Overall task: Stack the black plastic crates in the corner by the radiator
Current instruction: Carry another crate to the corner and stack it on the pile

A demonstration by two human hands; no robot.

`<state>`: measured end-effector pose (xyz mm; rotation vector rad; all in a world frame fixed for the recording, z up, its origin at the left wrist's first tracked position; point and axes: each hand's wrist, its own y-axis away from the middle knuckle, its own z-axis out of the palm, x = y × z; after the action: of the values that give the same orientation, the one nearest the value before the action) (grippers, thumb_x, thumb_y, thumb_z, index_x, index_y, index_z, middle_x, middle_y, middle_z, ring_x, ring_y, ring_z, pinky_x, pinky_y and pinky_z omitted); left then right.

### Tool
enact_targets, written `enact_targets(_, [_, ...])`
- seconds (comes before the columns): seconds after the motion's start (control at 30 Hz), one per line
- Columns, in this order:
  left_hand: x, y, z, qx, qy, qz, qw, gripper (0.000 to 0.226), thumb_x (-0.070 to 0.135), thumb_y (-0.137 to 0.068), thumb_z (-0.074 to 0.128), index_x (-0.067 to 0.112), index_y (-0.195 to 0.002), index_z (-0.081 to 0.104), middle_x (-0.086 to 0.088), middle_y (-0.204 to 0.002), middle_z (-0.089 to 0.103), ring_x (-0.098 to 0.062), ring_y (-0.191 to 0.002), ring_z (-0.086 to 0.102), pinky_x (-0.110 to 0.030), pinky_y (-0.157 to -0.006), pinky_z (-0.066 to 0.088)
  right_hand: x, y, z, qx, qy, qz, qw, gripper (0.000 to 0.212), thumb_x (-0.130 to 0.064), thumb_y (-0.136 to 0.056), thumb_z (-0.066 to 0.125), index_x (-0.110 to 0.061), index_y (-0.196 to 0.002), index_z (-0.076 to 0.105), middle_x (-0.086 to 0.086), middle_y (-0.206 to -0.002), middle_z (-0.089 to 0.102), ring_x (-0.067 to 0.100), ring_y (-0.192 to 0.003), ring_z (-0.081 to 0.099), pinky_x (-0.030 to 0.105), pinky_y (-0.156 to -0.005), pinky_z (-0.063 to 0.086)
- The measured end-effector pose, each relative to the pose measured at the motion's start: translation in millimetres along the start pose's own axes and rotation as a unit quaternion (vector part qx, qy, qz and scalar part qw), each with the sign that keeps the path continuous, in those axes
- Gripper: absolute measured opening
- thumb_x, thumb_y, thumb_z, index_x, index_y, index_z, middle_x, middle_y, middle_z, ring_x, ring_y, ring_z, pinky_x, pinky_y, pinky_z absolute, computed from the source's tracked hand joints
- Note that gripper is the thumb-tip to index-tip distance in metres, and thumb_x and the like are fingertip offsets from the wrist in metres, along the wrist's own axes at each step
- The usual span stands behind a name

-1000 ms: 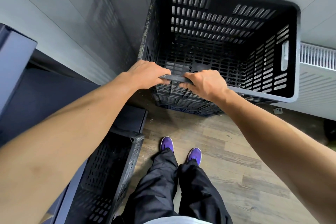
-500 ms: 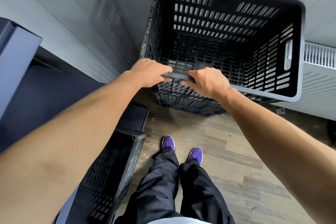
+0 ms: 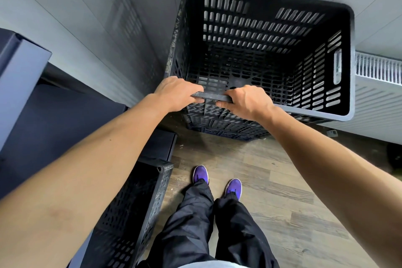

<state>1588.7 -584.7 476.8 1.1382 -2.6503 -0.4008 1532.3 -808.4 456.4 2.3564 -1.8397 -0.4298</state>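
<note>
Wood floor (image 3: 272, 180) (purple shoes (image 3: 233, 188))

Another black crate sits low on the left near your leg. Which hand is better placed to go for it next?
Left. The left hand is on the top crate rim's near edge beside the right hand, but the spare crate lies under the left forearm, so the right would probably have to cross the body.

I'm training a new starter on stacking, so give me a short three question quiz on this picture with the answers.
1. True or false: both hands grip the near rim of the tall black slotted plastic crate.
2. What stands right of that crate? A) white ribbed radiator B) wooden chair C) metal bucket
3. What colour are the person's shoes?

Key:
1. True: left hand and right hand close on the rim.
2. A, the radiator.
3. Purple shoes.
</note>
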Motion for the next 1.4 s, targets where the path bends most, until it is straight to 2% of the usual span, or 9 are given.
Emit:
enact_targets(0.1, [-3,-4,-9,-0.004,-0.039,0.026,0.999,0.037,0.053,-0.098,0.04,0.027,-0.118,0.057,0.005,-0.071,0.053,-0.026,-0.073,0.056,-0.033,-0.065,0.039,-2,1,-2,0.019,0.005,0.0,1.0,0.048,-0.066,-0.092,0.04,-0.022,-0.091,0.061,0.0,-0.074,0.063,0.024,-0.062,0.052,0.034,-0.056,0.045])
enact_targets(0.23, [-11,-11,-16,-0.026,-0.042,0.023,0.999,0.038,0.05,-0.097,0.042,0.026,-0.124,0.055,-0.004,-0.094,0.068,-0.03,-0.087,0.063,-0.034,-0.066,0.04,-4,-4,-6,0.024,-0.012,0.004,1.0,0.046,-0.062,-0.093,0.042,-0.021,-0.092,0.062,0.0,-0.075,0.062,0.029,-0.071,0.06,0.034,-0.057,0.042])
enact_targets(0.37, [-11,-11,-13,-0.027,-0.039,0.016,0.999,0.038,0.057,-0.096,0.04,0.026,-0.111,0.057,0.006,-0.071,0.054,-0.024,-0.072,0.054,-0.035,-0.064,0.041,-3,-7,-6,0.016,-0.023,-0.003,1.0,0.045,-0.065,-0.092,0.041,-0.024,-0.092,0.06,0.0,-0.074,0.063,0.026,-0.065,0.058,0.037,-0.06,0.051])
enact_targets(0.53, [-10,-7,-11,-0.017,-0.023,0.005,1.0,0.037,0.055,-0.097,0.041,0.025,-0.109,0.059,0.012,-0.059,0.042,-0.022,-0.068,0.051,-0.032,-0.063,0.037,-3,-8,-8,0.003,-0.029,-0.013,0.999,0.038,-0.065,-0.091,0.043,-0.028,-0.081,0.05,-0.001,-0.071,0.06,0.024,-0.063,0.053,0.035,-0.06,0.049])
enact_targets(0.83, [1,0,-4,0.001,-0.021,0.003,1.0,0.043,0.056,-0.096,0.04,0.025,-0.118,0.059,0.001,-0.076,0.061,-0.026,-0.075,0.059,-0.033,-0.065,0.041,-1,0,-6,-0.006,-0.009,-0.026,1.0,0.045,-0.062,-0.092,0.045,-0.021,-0.091,0.063,-0.006,-0.062,0.053,0.021,-0.057,0.051,0.031,-0.055,0.042])
enact_targets(1.03, [4,0,-3,0.007,-0.024,-0.011,1.0,0.042,0.056,-0.097,0.04,0.025,-0.117,0.059,0.003,-0.071,0.056,-0.024,-0.069,0.053,-0.033,-0.067,0.04,1,1,-6,0.001,-0.012,-0.034,0.999,0.042,-0.061,-0.093,0.045,-0.023,-0.094,0.062,-0.005,-0.063,0.053,0.022,-0.057,0.051,0.031,-0.055,0.044])
enact_targets(1.17, [6,0,1,0.029,-0.013,-0.008,0.999,0.04,0.054,-0.097,0.042,0.025,-0.119,0.058,-0.003,-0.085,0.07,-0.03,-0.082,0.064,-0.035,-0.072,0.04,3,1,-5,-0.001,-0.006,-0.035,0.999,0.042,-0.061,-0.093,0.046,-0.023,-0.091,0.064,-0.007,-0.06,0.05,0.021,-0.055,0.05,0.032,-0.054,0.045])
enact_targets(1.27, [5,-3,1,0.011,-0.003,-0.013,1.0,0.038,0.054,-0.097,0.041,0.023,-0.115,0.056,-0.001,-0.08,0.067,-0.029,-0.078,0.063,-0.037,-0.08,0.045,3,-1,-8,-0.009,-0.004,-0.038,0.999,0.04,-0.06,-0.093,0.047,-0.024,-0.095,0.065,-0.009,-0.059,0.049,0.019,-0.054,0.049,0.03,-0.054,0.043])
enact_targets(1.4, [8,-3,1,-0.005,0.014,-0.032,0.999,0.037,0.053,-0.098,0.041,0.024,-0.115,0.056,0.003,-0.081,0.062,-0.023,-0.074,0.056,-0.038,-0.087,0.037,-1,0,-13,-0.032,-0.014,-0.027,0.999,0.039,-0.06,-0.092,0.048,-0.025,-0.098,0.064,-0.008,-0.065,0.054,0.019,-0.058,0.051,0.031,-0.055,0.041])
